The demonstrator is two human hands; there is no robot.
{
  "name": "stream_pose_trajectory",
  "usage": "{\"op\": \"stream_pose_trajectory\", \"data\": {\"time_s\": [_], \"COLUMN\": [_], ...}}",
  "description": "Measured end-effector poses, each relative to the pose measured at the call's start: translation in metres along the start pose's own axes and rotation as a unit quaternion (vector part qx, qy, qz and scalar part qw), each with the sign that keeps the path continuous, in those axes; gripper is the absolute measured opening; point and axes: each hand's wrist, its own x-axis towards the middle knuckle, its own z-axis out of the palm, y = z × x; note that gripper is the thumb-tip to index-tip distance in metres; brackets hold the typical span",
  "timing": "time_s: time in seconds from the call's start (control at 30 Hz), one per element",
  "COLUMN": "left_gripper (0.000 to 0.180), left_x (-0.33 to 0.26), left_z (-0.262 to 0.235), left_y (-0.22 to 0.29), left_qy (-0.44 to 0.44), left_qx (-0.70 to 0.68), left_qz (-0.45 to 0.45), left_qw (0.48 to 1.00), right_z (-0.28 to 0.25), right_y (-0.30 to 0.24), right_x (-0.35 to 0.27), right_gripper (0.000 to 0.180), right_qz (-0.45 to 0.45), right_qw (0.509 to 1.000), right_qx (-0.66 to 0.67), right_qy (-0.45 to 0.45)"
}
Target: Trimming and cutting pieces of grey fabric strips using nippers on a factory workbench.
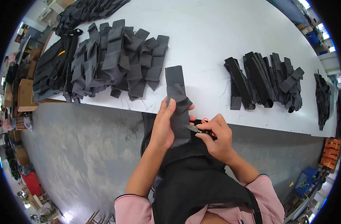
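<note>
My left hand is closed round a dark grey fabric strip, its thumb on the near face and some fingertips showing past the right edge. The strip's far end reaches over the table edge, and a fold stands up near its middle. In my right hand is a pair of thread snips, black with orange parts. Their pointed metal blades aim left, close against the strip's right edge; whether they touch it I cannot tell.
A white table spans the far side. On its left lie a heap of folded grey strips and black bags; on its right, bundled dark strips and another dark bundle. Loose threads are scattered about. A blue crate stands on the floor.
</note>
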Motion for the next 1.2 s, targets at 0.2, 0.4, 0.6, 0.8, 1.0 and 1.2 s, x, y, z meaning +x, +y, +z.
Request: {"op": "stream_pose_trajectory", "data": {"time_s": [0.2,0.4,0.6,0.8,1.0,1.2], "left_gripper": [0.061,0.071,0.048,0.031,0.034,0.049], "left_x": [-0.02,-0.037,-0.048,-0.037,-0.026,-0.022], "left_z": [-0.002,0.006,0.0,-0.003,-0.02,-0.029], "left_y": [-0.013,-0.024,-0.036,-0.033,-0.024,-0.025], "left_qy": [-0.02,-0.027,0.002,-0.066,-0.062,-0.031], "left_qx": [0.014,0.104,0.095,0.446,0.628,0.384], "left_qz": [-0.026,-0.069,-0.073,0.2,0.327,0.215], "left_qw": [0.999,0.992,0.993,0.87,0.704,0.897], "right_z": [-0.008,0.029,0.03,0.031,0.041,-0.008], "right_y": [-0.001,0.035,0.036,0.047,0.062,0.008], "right_x": [0.011,0.016,0.04,0.038,0.041,0.0], "right_gripper": [0.048,0.026,0.011,0.013,0.016,0.018], "right_qz": [0.062,-0.021,0.182,0.272,0.306,0.173], "right_qw": [0.997,1.0,0.933,0.913,0.867,0.98], "right_qx": [0.009,0.011,0.296,0.303,0.367,0.092], "right_qy": [-0.055,-0.012,0.097,-0.032,-0.143,-0.022]}}
